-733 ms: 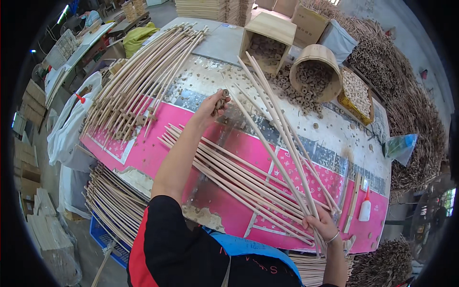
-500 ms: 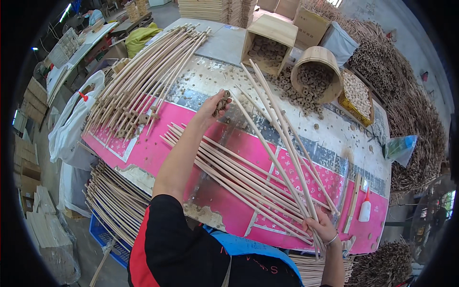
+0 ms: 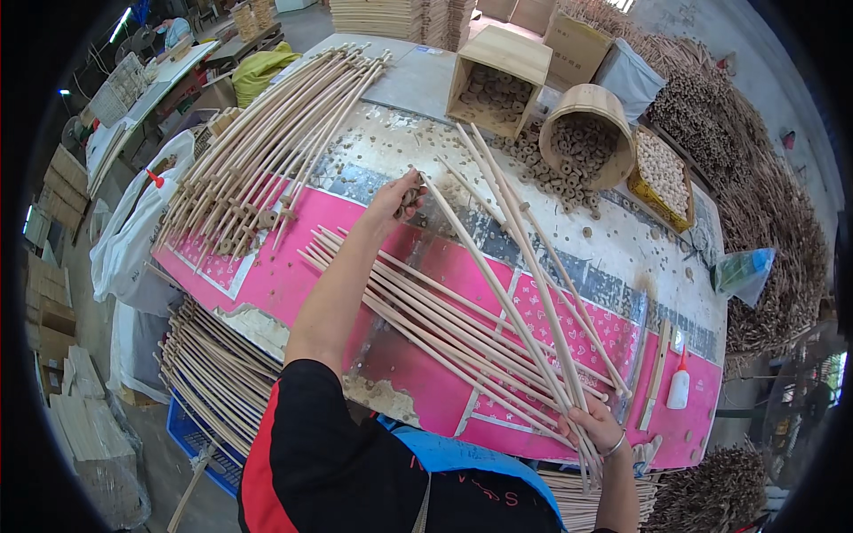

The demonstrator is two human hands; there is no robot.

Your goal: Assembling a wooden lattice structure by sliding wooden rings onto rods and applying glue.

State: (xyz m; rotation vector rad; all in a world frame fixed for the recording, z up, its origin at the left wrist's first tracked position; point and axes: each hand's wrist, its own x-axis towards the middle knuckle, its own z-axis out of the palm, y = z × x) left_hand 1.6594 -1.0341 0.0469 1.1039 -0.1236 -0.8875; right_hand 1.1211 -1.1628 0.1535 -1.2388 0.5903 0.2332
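Printed characters mark the side of the cardboard box (image 3: 577, 51) at the far right, and reddish letters cross the dark clothing front (image 3: 471, 506) at the near edge, broken by folds. The pink sheet (image 3: 289, 289) on the table (image 3: 626, 258) carries patches of white figures, too small to read. The white glue bottle (image 3: 679, 391) with its red cap lies at the right; no lettering on it can be made out.

The left hand (image 3: 397, 197) has its fingers curled around several small brown rings (image 3: 408, 205), just beside the far tip of a pale stick; whether they touch is unclear. The right hand (image 3: 596, 425) closes around the near ends of the pale sticks (image 3: 490, 277), which slant away toward the far side, above more sticks lying on the pink sheet.
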